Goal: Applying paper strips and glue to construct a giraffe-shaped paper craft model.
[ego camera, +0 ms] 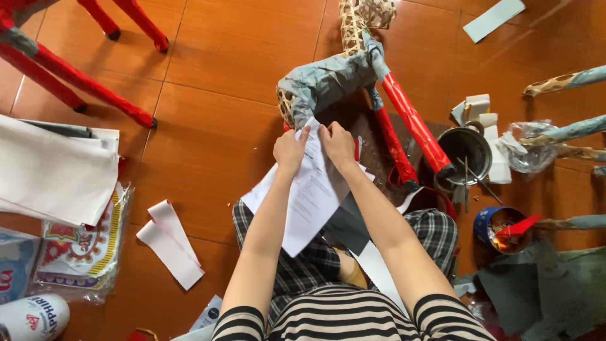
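Both hands, the left hand point(290, 150) and right hand point(338, 145), pinch one printed paper sheet point(312, 192) at centre, against one woven-frame figure point(334, 79) at twelve o'clock. At three o'clock, one metal pot point(466, 151) holds scissors; one blue cup point(499, 227) holds a red tool.

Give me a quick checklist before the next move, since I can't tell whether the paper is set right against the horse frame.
1. Both hands on the sheet: left hand and right hand pinch the top edge of the printed paper. Ok.
2. Paper meets the frame: its top edge touches the paper-covered bamboo horse frame. Ok.
3. Frame fully covered: bare weave shows at the end near the hands. Not ok.
4. Paste on the paper: cannot tell.
5. Tools in reach: metal pot with scissors beside the right knee. Ok.
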